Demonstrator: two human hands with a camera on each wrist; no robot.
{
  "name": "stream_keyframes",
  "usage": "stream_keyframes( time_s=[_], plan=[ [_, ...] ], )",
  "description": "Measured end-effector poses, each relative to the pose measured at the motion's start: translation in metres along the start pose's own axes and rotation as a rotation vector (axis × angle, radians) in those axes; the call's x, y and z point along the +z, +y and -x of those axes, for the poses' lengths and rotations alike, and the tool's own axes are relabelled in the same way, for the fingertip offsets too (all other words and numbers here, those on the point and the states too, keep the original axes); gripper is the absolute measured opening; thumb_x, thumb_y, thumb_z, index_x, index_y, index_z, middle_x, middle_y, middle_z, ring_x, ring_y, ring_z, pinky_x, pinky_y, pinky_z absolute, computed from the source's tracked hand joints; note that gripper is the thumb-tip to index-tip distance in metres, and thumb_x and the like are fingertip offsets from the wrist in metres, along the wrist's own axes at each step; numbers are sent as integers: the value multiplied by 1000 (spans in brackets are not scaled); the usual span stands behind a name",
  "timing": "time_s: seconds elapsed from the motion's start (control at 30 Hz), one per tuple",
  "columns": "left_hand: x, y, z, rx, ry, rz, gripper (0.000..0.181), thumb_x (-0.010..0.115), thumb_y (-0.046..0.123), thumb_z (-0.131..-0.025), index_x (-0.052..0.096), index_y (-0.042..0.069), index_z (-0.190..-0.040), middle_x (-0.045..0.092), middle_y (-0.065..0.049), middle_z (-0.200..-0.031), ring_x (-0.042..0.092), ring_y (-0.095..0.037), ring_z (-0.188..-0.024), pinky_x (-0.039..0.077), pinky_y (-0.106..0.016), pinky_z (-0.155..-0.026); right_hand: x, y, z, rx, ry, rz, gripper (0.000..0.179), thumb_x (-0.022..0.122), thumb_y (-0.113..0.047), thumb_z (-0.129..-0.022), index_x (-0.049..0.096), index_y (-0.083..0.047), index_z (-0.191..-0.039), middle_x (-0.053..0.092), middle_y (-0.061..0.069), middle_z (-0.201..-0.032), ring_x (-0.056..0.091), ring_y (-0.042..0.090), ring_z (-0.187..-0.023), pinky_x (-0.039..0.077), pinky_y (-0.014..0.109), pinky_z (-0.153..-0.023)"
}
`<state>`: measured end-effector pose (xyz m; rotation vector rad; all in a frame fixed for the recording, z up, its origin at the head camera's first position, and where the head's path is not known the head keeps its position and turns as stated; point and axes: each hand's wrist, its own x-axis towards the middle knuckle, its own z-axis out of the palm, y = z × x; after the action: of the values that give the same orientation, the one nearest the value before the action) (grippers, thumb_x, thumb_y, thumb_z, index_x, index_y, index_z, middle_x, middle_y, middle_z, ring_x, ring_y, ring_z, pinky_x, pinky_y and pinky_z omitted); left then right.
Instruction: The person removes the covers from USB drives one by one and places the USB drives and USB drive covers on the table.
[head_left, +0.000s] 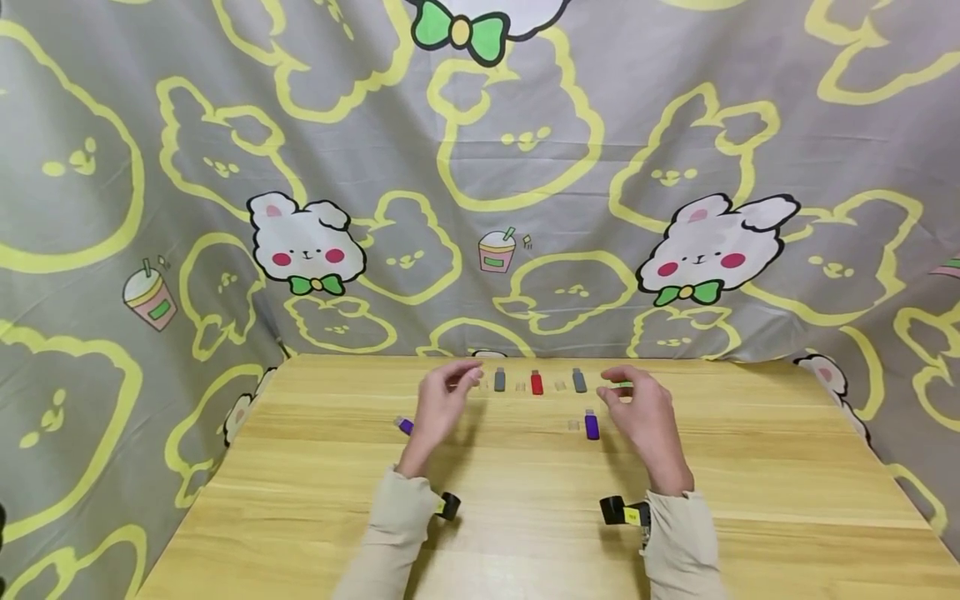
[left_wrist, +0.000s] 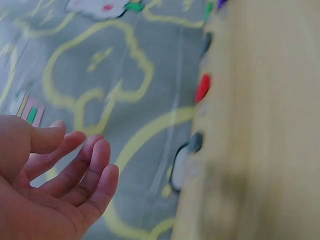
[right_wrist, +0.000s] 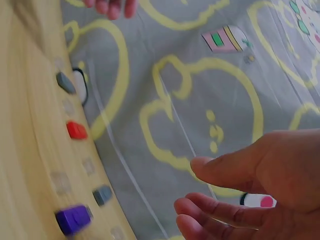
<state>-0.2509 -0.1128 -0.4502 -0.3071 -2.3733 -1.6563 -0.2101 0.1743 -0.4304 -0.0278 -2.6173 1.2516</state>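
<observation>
My left hand [head_left: 444, 404] hovers over the table at the left end of a row of USB flash drives, fingers loosely bent and holding nothing. My right hand [head_left: 641, 410] is raised at the row's right end, its thumb and fingers [right_wrist: 215, 207] apart with nothing between them. The row has a grey flash drive [head_left: 499, 380], a red flash drive [head_left: 536, 382] and another grey flash drive [head_left: 579, 381]. A green flash drive [head_left: 621, 384] is partly hidden behind my right hand. Nearer lies a purple flash drive [head_left: 592, 425]; a second purple flash drive [head_left: 406, 426] lies beside my left wrist.
Small clear caps, such as one clear cap [head_left: 560, 386], lie beside the drives. The wooden table [head_left: 525, 517] ends at a grey patterned curtain [head_left: 480, 183] close behind the row. Each wrist wears a small black camera [head_left: 612, 509].
</observation>
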Motion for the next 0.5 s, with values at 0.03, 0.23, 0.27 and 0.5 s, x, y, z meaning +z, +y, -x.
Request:
stream_keyframes(
  time_s=[0.03,0.23,0.27,0.5],
  plan=[
    [-7,-1,-2,-13,26,19,22,66,9,-101,73,-3,-118,75,-17,-104,71,-33,-93,60,-31,-80,4,-3,0,-12,-7,-5,22,70,-5,-96,69,3,-117,69,23,-119,69,37,-101,59,44,-79],
    [-48,-14,-8,-65,137,124,24,61,7,-104,70,-10,-117,73,-27,-107,70,-41,-96,61,-37,-83,29,-19,3,-89,-69,-15,21,73,-4,-94,70,2,-115,68,21,-116,68,34,-100,61,44,-81],
    [-53,-18,-8,-82,145,137,25,60,8,-105,69,-10,-118,72,-27,-108,70,-40,-97,61,-37,-84,34,-22,3,-105,-77,-11,21,73,-3,-94,71,2,-114,69,21,-115,68,33,-99,61,44,-81],
    [-82,-31,-6,-180,171,185,31,58,14,-106,66,-10,-125,71,-26,-114,72,-22,-94,60,-37,-89,65,-45,16,-192,-146,-6,22,77,-3,-90,72,-3,-112,69,15,-113,67,31,-99,60,42,-82]
  ],
)
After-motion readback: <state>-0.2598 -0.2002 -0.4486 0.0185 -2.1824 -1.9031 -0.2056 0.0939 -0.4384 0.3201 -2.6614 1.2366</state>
